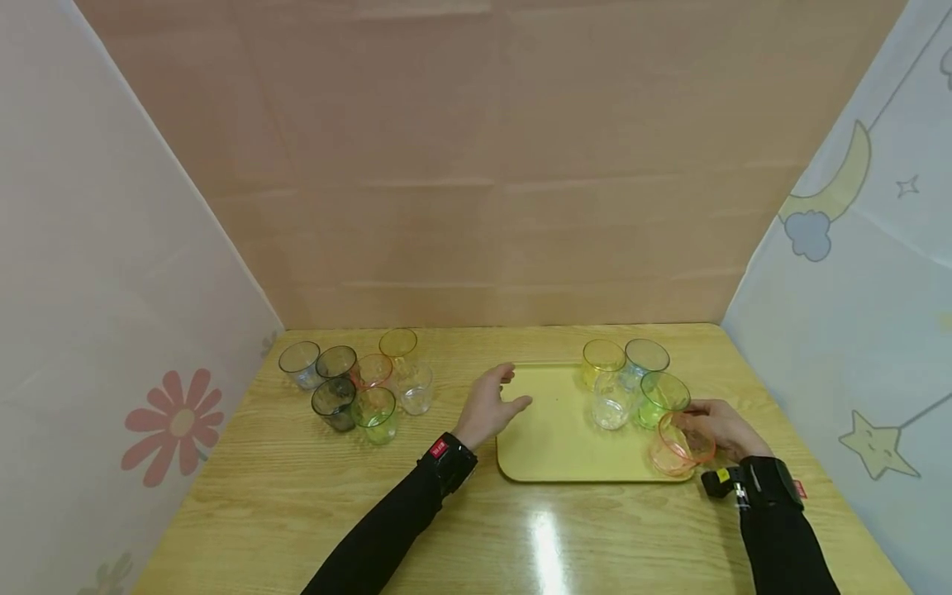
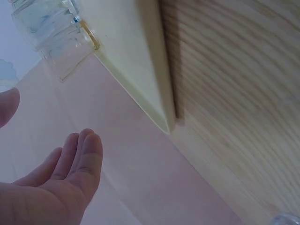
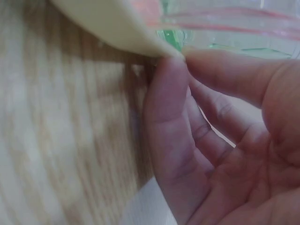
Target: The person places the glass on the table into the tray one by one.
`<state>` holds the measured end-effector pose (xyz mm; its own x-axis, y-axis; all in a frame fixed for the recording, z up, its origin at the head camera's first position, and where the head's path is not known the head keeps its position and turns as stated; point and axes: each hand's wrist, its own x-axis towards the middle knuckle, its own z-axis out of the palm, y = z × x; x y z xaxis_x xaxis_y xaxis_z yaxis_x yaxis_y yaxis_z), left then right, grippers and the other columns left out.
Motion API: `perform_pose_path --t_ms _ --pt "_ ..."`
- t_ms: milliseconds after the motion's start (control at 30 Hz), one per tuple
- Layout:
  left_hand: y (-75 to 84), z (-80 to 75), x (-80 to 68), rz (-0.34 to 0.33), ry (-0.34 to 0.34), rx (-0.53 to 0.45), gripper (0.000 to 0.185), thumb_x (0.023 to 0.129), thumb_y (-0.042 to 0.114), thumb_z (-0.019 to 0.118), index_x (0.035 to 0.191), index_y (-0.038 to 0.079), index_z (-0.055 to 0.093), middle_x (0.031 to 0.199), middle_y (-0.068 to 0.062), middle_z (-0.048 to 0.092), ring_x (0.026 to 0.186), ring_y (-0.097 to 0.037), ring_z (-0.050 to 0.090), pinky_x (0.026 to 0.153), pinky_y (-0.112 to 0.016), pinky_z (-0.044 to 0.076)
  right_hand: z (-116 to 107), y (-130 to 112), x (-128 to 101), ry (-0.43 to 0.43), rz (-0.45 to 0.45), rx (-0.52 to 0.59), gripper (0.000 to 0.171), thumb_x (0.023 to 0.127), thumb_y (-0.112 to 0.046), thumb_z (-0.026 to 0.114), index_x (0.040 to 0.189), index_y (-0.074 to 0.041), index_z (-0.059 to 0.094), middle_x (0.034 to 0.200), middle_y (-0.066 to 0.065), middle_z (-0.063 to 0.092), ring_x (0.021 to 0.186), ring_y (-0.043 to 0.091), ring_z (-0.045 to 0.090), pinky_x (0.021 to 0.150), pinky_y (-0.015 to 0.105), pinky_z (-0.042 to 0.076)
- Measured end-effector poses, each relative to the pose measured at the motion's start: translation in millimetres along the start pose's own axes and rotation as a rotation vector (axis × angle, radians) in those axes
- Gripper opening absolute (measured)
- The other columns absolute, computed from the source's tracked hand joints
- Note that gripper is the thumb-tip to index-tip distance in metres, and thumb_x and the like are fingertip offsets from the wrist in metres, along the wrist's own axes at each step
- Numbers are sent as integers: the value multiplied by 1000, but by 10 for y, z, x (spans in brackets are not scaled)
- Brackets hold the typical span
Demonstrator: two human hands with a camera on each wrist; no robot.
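At the tray's right front corner, about 4 o'clock on the tray, right hand (image 1: 720, 430) fingers (image 3: 168, 122) curled round the pink cup (image 1: 680, 446), thumb side toward the wrist, cup tilted a bit and sitting on or just above the yellow tray (image 1: 550, 430). Can't tell for sure if the base is fully down. Best to keep that grip low on the wall, level the cup first, then set it flat before easing off, since the green cup (image 1: 660, 397) is right beside it at 11 o'clock and the clear cup (image 1: 612, 403) is near at 10. Worth watching the tray edge too: wrist view shows fingertips right at the rim, so no pushing the tray sideways.

Left hand (image 1: 491, 406) open and relaxed, fingers (image 2: 82, 159) loosely spread, hovering at the tray's 9 o'clock edge, holding nothing, not clearly touching. Good spot to steady the tray if it slides.

Further out: yellow cup (image 1: 601, 357) and blue cup (image 1: 645, 357) at the tray's 1 o'clock, plus a cluster of cups (image 1: 357, 384) well apart on the wooden worktop (image 1: 297, 496), off at 9 o'clock.
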<state>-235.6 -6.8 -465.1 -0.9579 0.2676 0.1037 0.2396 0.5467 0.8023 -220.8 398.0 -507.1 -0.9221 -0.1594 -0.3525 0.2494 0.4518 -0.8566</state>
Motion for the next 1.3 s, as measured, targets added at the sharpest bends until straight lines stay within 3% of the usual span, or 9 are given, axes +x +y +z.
perform_pose_path --t_ms 67,300,433,700,967,1133,1300 --pt "-47 -39 -40 2 20 -10 63 90 26 72 141 0 47 132 -18 58 122 -31 56 100 -44 49 -3 -9 -2 -4 6 3 29 101 -16 54 110 11 55 72 3 50 57 13 47 55 31 45" --pt "-204 -230 -181 26 102 -37 59 91 23 71 140 -1 48 131 -19 59 120 -33 58 102 -45 48 1 -40 -10 23 24 -39 43 100 -13 54 128 19 46 92 9 62 72 12 58 62 32 53" --pt "-275 -366 -267 42 162 -96 55 91 19 70 138 -1 51 127 -19 60 118 -35 58 101 -47 48 7 -30 -13 1 15 6 37 100 -14 55 121 15 50 79 6 55 62 14 50 57 32 47" --pt "-405 -578 -452 94 267 -145 50 90 14 71 135 1 53 124 -16 63 116 -31 60 98 -44 50 -2 -20 -5 20 -5 -34 32 99 -15 56 117 12 55 81 6 59 63 14 55 58 33 50" --pt "-531 -765 -597 201 380 -105 42 89 6 71 128 -4 57 116 -19 64 106 -36 62 88 -44 54 -16 -41 -30 12 -20 -60 38 100 -19 57 119 14 55 82 5 61 61 11 54 56 31 49" --pt "-603 -931 -656 260 485 -6 38 87 4 73 122 -4 61 110 -18 67 101 -36 64 83 -40 55 -22 -35 -26 17 -29 -58 40 100 -17 55 123 15 52 89 5 64 65 10 56 58 31 50" --pt "-708 -1082 -721 293 582 122 36 83 2 76 117 -3 65 107 -19 68 98 -31 64 82 -43 54 -16 -9 -3 -1 -18 -2 33 100 -16 55 119 11 54 82 4 60 60 11 52 57 32 49"
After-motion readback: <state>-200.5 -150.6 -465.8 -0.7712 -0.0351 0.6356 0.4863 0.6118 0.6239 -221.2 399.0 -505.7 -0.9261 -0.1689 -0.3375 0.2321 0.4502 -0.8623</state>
